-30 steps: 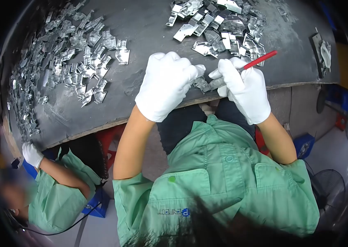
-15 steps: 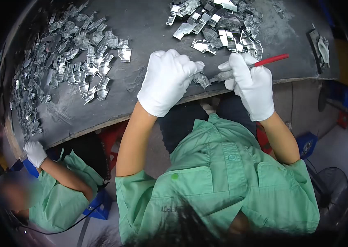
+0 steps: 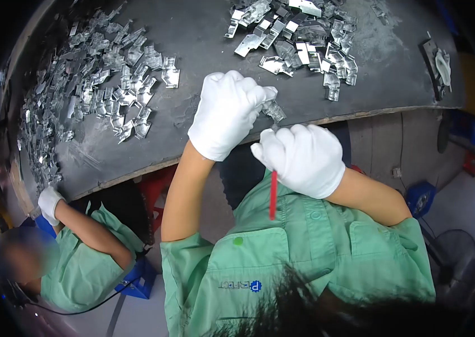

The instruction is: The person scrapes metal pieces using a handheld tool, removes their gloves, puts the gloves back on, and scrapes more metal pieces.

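My left hand, in a white glove, is closed on a small shiny bent metal bracket at the front part of the dark table. The bracket sticks out to the right of its thumb and fingertips. Just below and to the right, my gloved right hand wraps round a tool with a red handle. That handle points down toward my shirt. The working end of the tool is hidden by the glove, so its exact kind cannot be made out.
A pile of metal brackets lies beyond my hands, and a broad spread of them covers the left. A dark bar with a pale cloth lies at far right. A co-worker's gloved hand is at the table's left edge.
My right hand has moved down and left, over the table edge, turning so the red handle points downward. My left hand keeps the bracket in place. The co-worker's hand has shifted slightly.
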Tool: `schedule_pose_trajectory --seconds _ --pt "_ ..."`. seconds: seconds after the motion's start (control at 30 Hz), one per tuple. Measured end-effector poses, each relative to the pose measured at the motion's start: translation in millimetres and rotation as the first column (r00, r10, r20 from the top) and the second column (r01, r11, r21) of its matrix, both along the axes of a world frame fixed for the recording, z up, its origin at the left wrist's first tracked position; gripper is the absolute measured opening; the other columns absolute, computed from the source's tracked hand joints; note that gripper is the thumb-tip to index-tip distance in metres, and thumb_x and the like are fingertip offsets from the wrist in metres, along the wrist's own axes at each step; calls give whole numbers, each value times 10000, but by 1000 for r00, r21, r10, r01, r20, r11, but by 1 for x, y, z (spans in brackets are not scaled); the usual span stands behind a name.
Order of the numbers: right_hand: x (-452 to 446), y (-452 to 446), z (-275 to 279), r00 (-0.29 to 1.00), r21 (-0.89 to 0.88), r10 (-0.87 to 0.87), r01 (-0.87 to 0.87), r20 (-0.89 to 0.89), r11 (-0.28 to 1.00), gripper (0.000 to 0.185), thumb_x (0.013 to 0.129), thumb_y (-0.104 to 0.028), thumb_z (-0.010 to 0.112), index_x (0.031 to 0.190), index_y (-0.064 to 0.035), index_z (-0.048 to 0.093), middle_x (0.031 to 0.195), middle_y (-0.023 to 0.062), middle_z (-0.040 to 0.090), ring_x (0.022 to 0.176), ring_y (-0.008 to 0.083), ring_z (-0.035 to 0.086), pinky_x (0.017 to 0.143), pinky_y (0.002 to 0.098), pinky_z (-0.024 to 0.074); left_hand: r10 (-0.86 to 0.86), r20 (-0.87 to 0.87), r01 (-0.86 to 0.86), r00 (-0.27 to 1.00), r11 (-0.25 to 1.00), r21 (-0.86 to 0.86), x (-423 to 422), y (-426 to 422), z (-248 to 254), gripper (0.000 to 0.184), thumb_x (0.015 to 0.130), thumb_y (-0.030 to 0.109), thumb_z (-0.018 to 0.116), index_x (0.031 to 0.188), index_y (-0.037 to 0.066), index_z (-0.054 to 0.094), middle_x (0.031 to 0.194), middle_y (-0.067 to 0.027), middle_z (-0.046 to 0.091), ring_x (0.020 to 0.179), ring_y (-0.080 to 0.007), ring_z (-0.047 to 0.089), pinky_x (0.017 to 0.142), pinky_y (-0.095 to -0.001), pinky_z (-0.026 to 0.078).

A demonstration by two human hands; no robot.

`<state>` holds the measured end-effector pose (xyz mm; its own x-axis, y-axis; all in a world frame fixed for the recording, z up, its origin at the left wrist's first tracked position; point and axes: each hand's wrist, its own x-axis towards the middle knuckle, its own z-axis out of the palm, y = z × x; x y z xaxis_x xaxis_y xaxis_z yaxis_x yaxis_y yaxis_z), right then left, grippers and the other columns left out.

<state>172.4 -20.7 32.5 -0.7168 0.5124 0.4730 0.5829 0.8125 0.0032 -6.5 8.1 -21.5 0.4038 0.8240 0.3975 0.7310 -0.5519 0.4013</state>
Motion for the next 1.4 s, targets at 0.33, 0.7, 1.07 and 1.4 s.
schedule_pose_trajectory --seconds 0.33,0.7,1.07,1.4 --pt "60 33 7 824 -598 -247 -133 -510 790 98 939 -67 628 995 -54 708 859 88 724 639 130 603 637 239 496 34 -17 -33 999 998 56 3 -2 0 228 755 158 794 960 210 708 747 41 615 757 -211 583 734 -375 439" --pt "84 43 -23 670 -565 -520 180 -529 805 241 1003 -183 618 932 39 678 679 61 638 603 105 575 574 268 443 83 -15 -82 996 995 53 -8 -10 19 285 732 129 794 997 216 733 758 26 609 762 -202 580 730 -363 423" --pt "79 38 -4 174 -788 -772 -47 -611 613 239 1022 -163 569 974 47 673 798 91 705 609 98 608 538 235 438 291 14 -291 957 956 33 48 -15 49 401 749 255 813 1139 215 727 902 -44 654 851 -247 605 808 -394 445" --pt "99 29 -3 237 -845 -811 -133 -535 519 302 1040 -224 555 965 41 678 767 80 686 591 59 559 529 198 384 177 -152 -182 972 983 -16 94 -21 20 397 759 303 785 1099 153 646 858 21 574 790 -188 561 744 -392 409"
